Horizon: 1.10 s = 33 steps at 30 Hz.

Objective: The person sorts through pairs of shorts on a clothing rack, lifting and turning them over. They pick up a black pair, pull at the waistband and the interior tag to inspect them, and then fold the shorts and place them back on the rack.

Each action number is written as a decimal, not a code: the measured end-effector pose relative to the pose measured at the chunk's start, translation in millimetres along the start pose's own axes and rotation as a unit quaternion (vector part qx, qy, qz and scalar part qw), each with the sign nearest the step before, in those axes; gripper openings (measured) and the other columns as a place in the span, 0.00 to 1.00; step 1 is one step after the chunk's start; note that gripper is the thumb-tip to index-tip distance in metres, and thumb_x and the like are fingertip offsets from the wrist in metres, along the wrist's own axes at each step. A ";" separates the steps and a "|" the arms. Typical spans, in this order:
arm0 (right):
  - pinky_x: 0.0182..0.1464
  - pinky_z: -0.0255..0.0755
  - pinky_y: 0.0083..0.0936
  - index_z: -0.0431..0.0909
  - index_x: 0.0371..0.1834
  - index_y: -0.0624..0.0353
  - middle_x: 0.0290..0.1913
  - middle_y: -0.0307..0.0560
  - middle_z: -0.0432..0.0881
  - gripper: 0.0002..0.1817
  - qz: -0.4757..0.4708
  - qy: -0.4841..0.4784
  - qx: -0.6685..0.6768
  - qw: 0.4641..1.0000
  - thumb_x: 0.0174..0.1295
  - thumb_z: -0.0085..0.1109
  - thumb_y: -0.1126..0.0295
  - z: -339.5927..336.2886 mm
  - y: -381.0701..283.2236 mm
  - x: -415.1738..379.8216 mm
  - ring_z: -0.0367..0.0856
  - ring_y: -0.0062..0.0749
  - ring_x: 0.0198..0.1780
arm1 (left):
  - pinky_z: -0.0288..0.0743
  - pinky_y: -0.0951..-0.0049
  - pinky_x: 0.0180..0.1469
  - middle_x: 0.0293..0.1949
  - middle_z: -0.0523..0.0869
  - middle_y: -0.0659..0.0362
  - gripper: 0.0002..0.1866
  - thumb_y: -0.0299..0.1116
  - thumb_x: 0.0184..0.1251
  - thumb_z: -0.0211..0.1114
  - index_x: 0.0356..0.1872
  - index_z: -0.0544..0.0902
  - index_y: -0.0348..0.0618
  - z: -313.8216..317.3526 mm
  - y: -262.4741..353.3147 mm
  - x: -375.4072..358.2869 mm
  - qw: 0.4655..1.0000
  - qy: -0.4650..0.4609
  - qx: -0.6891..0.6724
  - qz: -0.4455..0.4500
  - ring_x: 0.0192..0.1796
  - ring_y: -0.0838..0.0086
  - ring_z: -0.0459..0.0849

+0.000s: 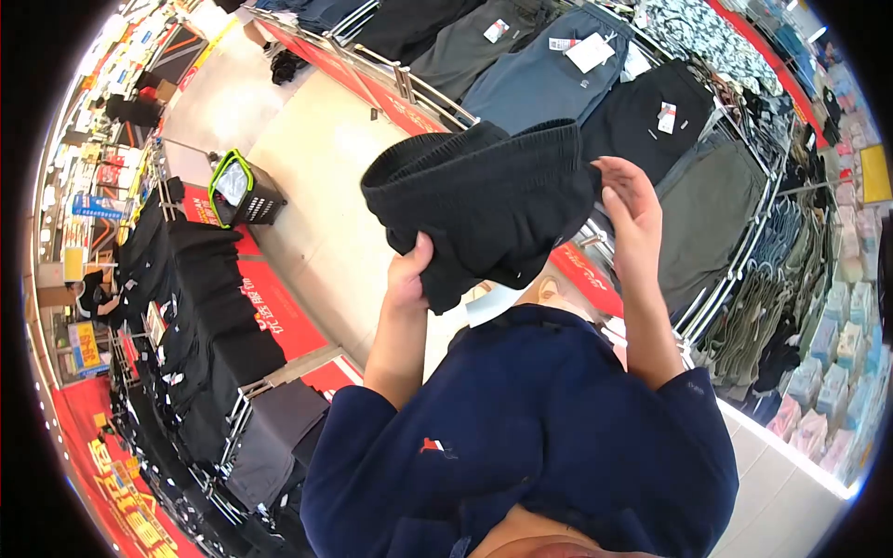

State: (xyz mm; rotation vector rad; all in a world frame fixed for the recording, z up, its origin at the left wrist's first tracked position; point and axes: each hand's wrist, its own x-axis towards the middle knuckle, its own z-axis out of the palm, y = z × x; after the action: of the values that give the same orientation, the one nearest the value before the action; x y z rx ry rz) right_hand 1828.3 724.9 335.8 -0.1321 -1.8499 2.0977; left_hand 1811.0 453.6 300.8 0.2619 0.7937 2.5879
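Note:
Black elastic-waist pants point(484, 200) are held up in front of my chest, bunched, with the ribbed waistband opening facing up. My left hand point(407, 270) grips their lower left side, its thumb on the near face and its other fingers hidden behind the cloth. My right hand point(633, 209) is closed at the right end of the waistband, fingers curled around its edge. Below the cloth hangs a white tag point(495, 302). How long the legs are cannot be seen.
Ahead and right, a metal rack displays trousers point(549, 70) with price tags. Dark garments cover another rack point(223, 298) at left. A black shopping basket point(260, 203) with a green rim stands on the aisle floor point(312, 139). Packaged goods point(837, 358) line the far right.

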 end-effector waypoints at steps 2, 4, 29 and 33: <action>0.57 0.68 0.23 0.74 0.54 0.65 0.50 0.45 0.76 0.18 -0.139 0.012 -0.156 0.978 0.59 0.52 0.82 -1.3 -4.8 -11.5 0.75 0.26 0.51 | 0.72 0.58 0.63 0.62 0.74 0.48 0.29 0.38 0.70 0.61 0.67 0.64 0.34 11.6 -13.9 0.5 0.999 0.000 0.046 0.010 0.63 0.58 0.76; 0.58 0.69 0.32 0.67 0.63 0.63 0.56 0.50 0.69 0.28 -0.040 -0.162 -0.061 0.984 0.56 0.59 0.76 6.3 -24.4 -30.3 0.72 0.34 0.55 | 0.71 0.63 0.62 0.61 0.76 0.50 0.26 0.35 0.71 0.59 0.66 0.66 0.35 21.1 -33.4 1.8 0.976 0.055 0.209 -0.029 0.63 0.59 0.76; 0.44 0.74 0.33 0.71 0.64 0.60 0.41 0.62 0.83 0.32 -0.088 -0.374 -0.183 0.905 0.55 0.65 0.63 15.6 -6.3 -17.9 0.83 0.52 0.39 | 0.66 0.65 0.64 0.58 0.69 0.55 0.47 0.39 0.52 0.78 0.66 0.54 0.43 69.5 -87.9 -19.8 0.912 0.179 0.336 0.154 0.63 0.69 0.70; 0.44 0.75 0.31 0.73 0.63 0.61 0.42 0.63 0.83 0.31 -0.077 -0.411 -0.164 0.893 0.55 0.66 0.64 8.0 -11.0 -9.1 0.85 0.49 0.40 | 0.65 0.67 0.64 0.58 0.69 0.56 0.43 0.36 0.57 0.74 0.66 0.54 0.42 75.8 -88.4 -17.3 0.921 0.184 0.303 0.163 0.62 0.71 0.70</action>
State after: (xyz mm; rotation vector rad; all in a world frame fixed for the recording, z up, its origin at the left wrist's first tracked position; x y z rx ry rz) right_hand 1836.7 715.6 346.3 0.9328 -2.5478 1.8344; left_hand 1878.5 549.4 311.6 0.0816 1.8315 2.6484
